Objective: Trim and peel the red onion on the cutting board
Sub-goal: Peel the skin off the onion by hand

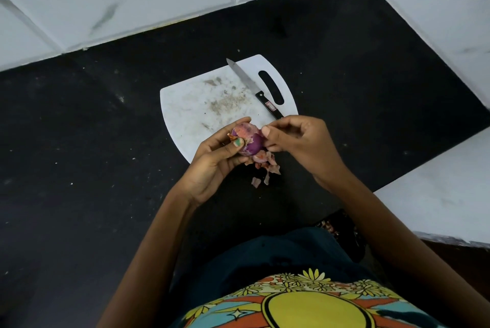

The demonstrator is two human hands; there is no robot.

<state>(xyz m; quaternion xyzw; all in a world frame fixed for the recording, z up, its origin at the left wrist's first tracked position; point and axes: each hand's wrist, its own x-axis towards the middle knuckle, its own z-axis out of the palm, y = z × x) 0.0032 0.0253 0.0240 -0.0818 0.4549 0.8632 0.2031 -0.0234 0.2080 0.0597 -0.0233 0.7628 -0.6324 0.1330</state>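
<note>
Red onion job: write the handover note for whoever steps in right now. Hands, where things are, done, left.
Left hand: grips the partly peeled, round red onion, held over the near edge of the white plastic cutting board.
Right hand: pinches a strip of skin at the onion's right side.
Black-handled kitchen knife: lies free on the board's right part, beside the handle slot, tip pointing away.
Loose pinkish papery onion skins: heaped at the board's near edge, some on the black countertop.
Done: much skin is off, purple flesh shows.
Left: strip the patches of dry skin on top. Whether the ends are trimmed cannot be seen.
</note>
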